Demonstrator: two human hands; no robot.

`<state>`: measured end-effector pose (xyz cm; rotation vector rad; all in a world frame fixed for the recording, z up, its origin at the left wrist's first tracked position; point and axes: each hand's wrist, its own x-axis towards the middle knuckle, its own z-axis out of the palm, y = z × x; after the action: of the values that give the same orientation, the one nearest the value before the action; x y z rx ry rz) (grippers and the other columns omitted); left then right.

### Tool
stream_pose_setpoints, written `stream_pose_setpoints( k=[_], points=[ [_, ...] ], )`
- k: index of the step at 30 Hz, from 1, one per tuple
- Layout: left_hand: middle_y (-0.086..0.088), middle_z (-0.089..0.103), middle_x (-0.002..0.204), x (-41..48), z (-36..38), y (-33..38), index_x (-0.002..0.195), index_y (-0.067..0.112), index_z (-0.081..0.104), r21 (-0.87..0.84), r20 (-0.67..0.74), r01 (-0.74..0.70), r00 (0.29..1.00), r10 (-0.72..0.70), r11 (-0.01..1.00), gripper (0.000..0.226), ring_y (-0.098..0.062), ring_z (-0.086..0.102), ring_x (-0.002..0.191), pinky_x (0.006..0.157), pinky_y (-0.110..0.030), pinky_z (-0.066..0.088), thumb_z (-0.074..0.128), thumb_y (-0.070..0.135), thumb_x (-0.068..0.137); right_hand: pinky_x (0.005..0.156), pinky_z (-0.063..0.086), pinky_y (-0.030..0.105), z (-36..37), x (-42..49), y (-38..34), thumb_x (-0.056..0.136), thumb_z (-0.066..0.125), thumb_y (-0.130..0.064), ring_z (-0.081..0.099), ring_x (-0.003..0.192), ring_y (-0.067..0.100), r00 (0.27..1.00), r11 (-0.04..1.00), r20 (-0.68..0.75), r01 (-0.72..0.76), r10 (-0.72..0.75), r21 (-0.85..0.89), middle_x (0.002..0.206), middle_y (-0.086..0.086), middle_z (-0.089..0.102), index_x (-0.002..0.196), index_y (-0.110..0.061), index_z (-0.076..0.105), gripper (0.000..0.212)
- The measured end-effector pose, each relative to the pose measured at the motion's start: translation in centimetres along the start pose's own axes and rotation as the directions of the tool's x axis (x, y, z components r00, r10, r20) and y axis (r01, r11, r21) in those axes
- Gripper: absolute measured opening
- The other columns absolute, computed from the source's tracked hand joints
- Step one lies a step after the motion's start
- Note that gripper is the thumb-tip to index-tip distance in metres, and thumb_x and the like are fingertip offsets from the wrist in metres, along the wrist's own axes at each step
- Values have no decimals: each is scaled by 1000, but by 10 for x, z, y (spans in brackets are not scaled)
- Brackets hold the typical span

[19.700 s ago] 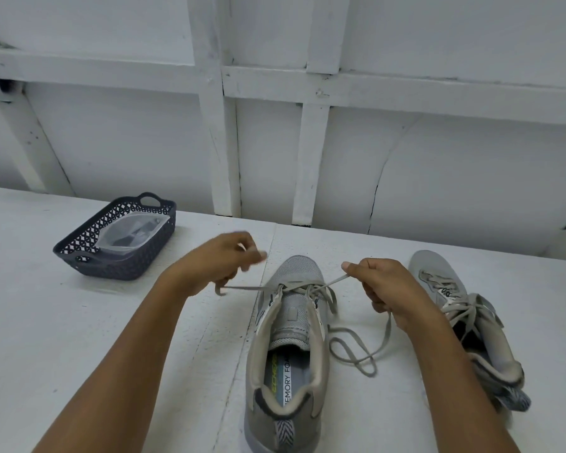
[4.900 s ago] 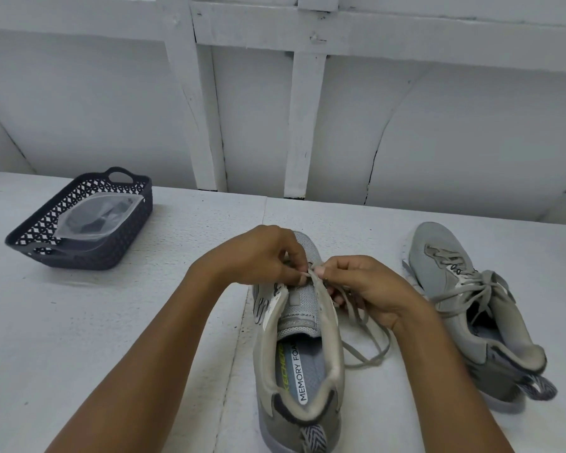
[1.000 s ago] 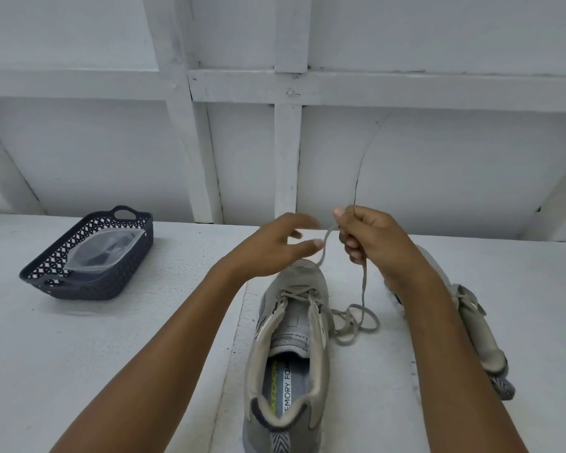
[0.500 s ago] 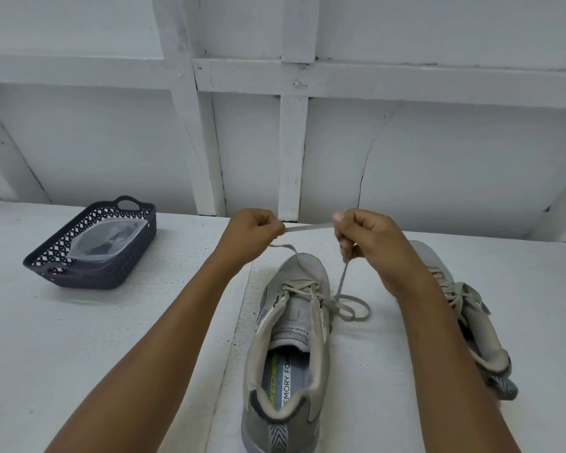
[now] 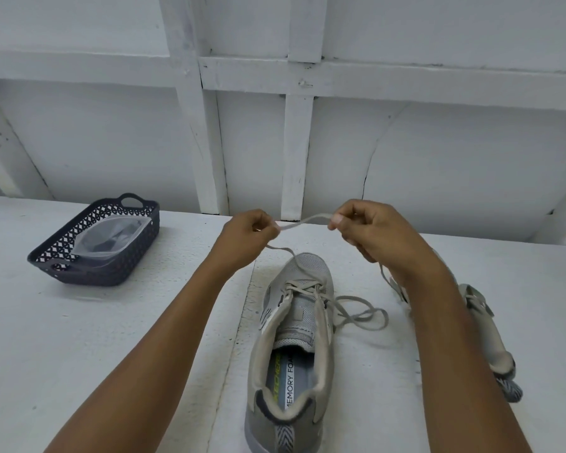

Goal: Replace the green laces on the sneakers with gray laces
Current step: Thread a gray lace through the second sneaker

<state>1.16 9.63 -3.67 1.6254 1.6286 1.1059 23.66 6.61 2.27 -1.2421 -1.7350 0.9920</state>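
Note:
A grey sneaker (image 5: 294, 341) lies on the white table, toe pointing away, with a grey lace (image 5: 303, 221) crossed through its lower eyelets. My left hand (image 5: 245, 238) and my right hand (image 5: 370, 232) are raised above the toe, each pinching the lace, which runs as a short span between them. A loose part of the lace (image 5: 363, 313) loops on the table to the right of the shoe. The second grey sneaker (image 5: 486, 335), laced in grey, lies at the right, mostly hidden behind my right forearm.
A dark woven plastic basket (image 5: 111, 266) holding a clear plastic bag (image 5: 111, 235) stands at the back left of the white table (image 5: 95, 338). A white panelled wall with beams runs directly behind the table.
Both hands keep pinching the lace above the toe. Over the last half second the span between them has lengthened slightly and the loop beside the shoe has spread wider.

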Motion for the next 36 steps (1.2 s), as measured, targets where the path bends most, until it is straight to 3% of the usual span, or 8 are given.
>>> stream_pose_setpoints(
  k=[4,8,13,16,21,27,32,36],
  points=[
    [14,57,132,-10,2,17,133,31,56,-18,234,-181,955,180,983,41,-2,54,120,94,-23,47,66,36,94,45,30,10,4,-1,3,96,61,-20,40,44,-2,995,995,88,-29,38,-99,53,-12,50,85,-13,69,15],
    [7,70,116,-17,3,38,104,17,72,-110,380,-254,883,277,961,16,-9,63,111,102,-40,49,65,28,95,47,32,15,10,-4,8,97,61,-22,38,47,5,986,998,153,-53,58,-35,55,-8,51,82,-14,67,18],
    [0,74,102,-12,-4,33,90,12,72,-141,281,-182,935,216,973,13,-18,67,101,99,-39,50,68,24,93,51,38,20,-1,-8,10,96,63,-26,48,56,10,1000,996,9,-29,29,87,60,-4,54,70,-13,61,29],
    [-7,74,91,-4,-6,19,84,12,72,-81,180,-78,979,92,994,12,-28,65,86,82,-36,47,67,21,91,56,45,24,-5,-9,11,96,63,-23,55,64,12,993,968,-115,22,7,252,64,-1,57,69,-10,56,31],
    [-1,61,71,-4,-2,-1,76,10,67,134,119,69,989,-85,989,15,-15,49,67,61,-26,35,65,18,88,61,48,26,-1,-6,18,91,67,-14,58,70,13,983,912,-181,76,-2,403,66,-2,60,62,-12,57,31],
    [7,64,98,-9,-5,-4,96,15,66,322,193,-66,981,3,945,17,-13,61,91,72,-26,46,70,30,90,73,54,28,13,-3,26,74,66,-2,68,77,21,986,770,-137,158,-92,618,70,9,68,55,-14,52,27],
    [6,64,88,-19,-16,12,89,20,59,404,321,-149,947,13,902,35,-9,57,75,63,-25,42,66,54,86,63,47,20,20,-4,28,81,77,-3,56,59,14,994,935,-63,105,-89,339,61,11,59,65,-3,52,29],
    [1,71,68,-28,-10,25,72,14,67,474,579,-167,799,-163,865,50,-8,59,58,59,-25,46,61,61,87,61,47,27,23,-5,23,82,79,-14,54,58,13,993,989,113,3,-20,148,63,7,63,73,-6,60,22]
  ],
)
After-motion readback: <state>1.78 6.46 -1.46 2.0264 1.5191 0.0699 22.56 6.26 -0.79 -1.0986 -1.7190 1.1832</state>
